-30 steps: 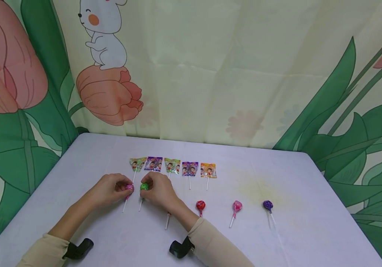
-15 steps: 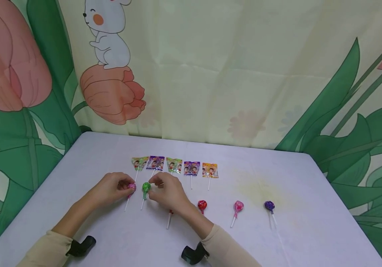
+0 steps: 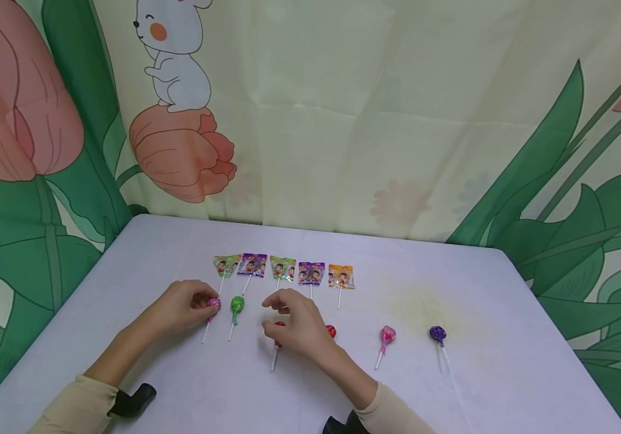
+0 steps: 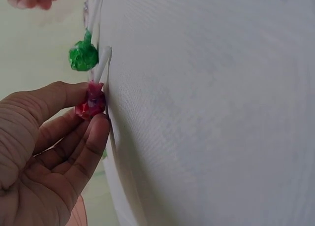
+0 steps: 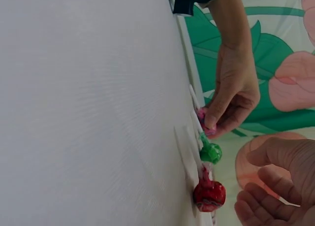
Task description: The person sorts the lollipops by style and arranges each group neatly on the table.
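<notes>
My left hand (image 3: 182, 310) pinches the wrapped head of a pink lollipop (image 4: 93, 100) between thumb and forefinger, its white stick pointing toward the front edge. Just right of it lies a green lollipop (image 3: 237, 304), untouched. My right hand (image 3: 299, 322) hovers with fingers apart over a red lollipop (image 5: 210, 195), partly covering it in the head view; nothing is held. Behind the right wrist, another red lollipop (image 3: 331, 331) is mostly hidden. Farther right lie a pink lollipop (image 3: 387, 335) and a purple lollipop (image 3: 438, 334).
Along the back of the white table (image 3: 451, 289) runs a row of flat-wrapped lollipops: green (image 3: 227, 264), purple (image 3: 252, 265), another green (image 3: 283, 268), another purple (image 3: 311, 273) and orange (image 3: 341, 276). A printed curtain (image 3: 332, 120) hangs behind the table.
My right hand has let go of the green lollipop and moved right, over the red one. The left hand keeps its pinch on the pink lollipop.
</notes>
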`<action>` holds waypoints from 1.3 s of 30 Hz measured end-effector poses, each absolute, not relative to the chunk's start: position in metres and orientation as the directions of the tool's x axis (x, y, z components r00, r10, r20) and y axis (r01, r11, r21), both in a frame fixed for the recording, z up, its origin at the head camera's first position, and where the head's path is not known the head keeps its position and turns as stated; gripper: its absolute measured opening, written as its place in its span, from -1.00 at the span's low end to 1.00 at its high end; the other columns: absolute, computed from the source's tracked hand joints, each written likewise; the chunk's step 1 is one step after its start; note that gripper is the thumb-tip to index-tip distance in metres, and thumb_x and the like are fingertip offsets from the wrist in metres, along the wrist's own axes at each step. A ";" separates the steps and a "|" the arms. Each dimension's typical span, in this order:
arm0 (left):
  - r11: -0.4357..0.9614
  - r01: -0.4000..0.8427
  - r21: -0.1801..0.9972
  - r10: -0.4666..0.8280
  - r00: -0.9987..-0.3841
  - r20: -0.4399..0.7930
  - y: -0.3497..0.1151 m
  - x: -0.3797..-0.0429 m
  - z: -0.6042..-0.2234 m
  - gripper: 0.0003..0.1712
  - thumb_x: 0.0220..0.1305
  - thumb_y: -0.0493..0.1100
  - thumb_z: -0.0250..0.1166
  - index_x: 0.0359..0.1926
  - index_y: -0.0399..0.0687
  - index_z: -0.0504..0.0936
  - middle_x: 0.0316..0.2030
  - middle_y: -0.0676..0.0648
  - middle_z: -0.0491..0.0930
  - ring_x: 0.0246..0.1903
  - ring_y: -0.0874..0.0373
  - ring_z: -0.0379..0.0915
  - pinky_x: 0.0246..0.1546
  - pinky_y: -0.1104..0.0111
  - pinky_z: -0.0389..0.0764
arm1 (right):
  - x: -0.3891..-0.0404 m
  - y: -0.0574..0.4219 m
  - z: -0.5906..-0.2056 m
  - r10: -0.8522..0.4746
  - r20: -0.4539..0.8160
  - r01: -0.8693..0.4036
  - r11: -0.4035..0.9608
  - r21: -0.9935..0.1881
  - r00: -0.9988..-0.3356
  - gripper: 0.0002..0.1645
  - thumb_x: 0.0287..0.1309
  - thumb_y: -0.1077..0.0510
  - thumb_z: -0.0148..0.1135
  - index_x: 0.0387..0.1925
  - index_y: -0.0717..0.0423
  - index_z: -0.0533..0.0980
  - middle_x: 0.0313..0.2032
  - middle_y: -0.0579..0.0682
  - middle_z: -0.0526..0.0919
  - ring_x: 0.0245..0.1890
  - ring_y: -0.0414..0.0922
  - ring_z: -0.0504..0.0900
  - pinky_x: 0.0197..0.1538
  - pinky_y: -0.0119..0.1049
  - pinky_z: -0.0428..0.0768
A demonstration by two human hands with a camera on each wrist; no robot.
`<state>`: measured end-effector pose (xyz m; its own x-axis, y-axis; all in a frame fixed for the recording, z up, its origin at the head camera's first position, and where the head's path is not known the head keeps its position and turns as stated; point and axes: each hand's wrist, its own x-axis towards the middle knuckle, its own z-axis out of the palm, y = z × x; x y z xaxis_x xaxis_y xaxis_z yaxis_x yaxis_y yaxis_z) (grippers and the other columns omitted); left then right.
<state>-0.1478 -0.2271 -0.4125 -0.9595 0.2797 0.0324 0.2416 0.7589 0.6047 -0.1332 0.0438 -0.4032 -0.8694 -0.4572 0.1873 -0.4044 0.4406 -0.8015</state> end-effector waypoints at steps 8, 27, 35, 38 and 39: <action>0.758 0.229 0.611 0.269 -0.963 0.027 -0.227 -0.147 -0.413 -0.83 0.22 -0.27 0.47 -0.16 -0.23 0.74 -0.42 0.05 0.56 -0.38 0.17 0.42 -0.39 0.44 0.54 | -0.129 0.060 -0.407 -0.443 0.169 -0.396 0.492 -0.775 -0.880 -0.71 0.11 0.26 0.40 -0.09 0.21 0.64 -0.11 0.10 0.69 -0.05 0.06 0.68 0.09 -0.08 0.67; 0.761 0.216 0.612 0.256 -0.966 0.023 -0.226 -0.147 -0.414 -0.81 0.21 -0.28 0.48 -0.16 -0.24 0.73 -0.42 0.05 0.57 -0.39 0.18 0.43 -0.42 0.45 0.55 | -0.132 0.069 -0.418 -0.466 0.076 -0.334 0.501 -0.798 -0.882 -0.77 0.16 0.23 0.43 -0.13 0.15 0.65 -0.19 -0.07 0.71 -0.11 -0.06 0.71 0.01 -0.21 0.70; 0.763 0.210 0.611 0.246 -0.969 0.026 -0.224 -0.146 -0.414 -0.81 0.19 -0.28 0.49 -0.17 -0.24 0.73 -0.43 0.04 0.56 -0.39 0.18 0.42 -0.42 0.45 0.54 | -0.134 0.068 -0.421 -0.493 0.087 -0.350 0.472 -0.809 -0.866 -0.79 0.15 0.25 0.45 -0.16 0.18 0.65 -0.22 -0.03 0.72 -0.17 -0.07 0.73 -0.02 -0.21 0.71; 0.764 0.212 0.610 0.246 -0.969 0.029 -0.224 -0.146 -0.414 -0.82 0.20 -0.28 0.48 -0.17 -0.23 0.73 -0.43 0.05 0.56 -0.39 0.18 0.42 -0.42 0.45 0.54 | -0.135 0.068 -0.421 -0.502 0.080 -0.346 0.464 -0.816 -0.861 -0.79 0.15 0.27 0.45 -0.17 0.18 0.65 -0.24 -0.04 0.72 -0.20 -0.11 0.73 -0.04 -0.26 0.71; 0.765 0.212 0.609 0.245 -0.969 0.029 -0.224 -0.146 -0.414 -0.82 0.20 -0.28 0.48 -0.17 -0.23 0.73 -0.43 0.05 0.56 -0.39 0.18 0.42 -0.41 0.45 0.54 | -0.135 0.068 -0.421 -0.503 0.076 -0.344 0.466 -0.815 -0.861 -0.80 0.15 0.27 0.45 -0.17 0.17 0.65 -0.25 -0.05 0.72 -0.22 -0.14 0.72 -0.05 -0.29 0.70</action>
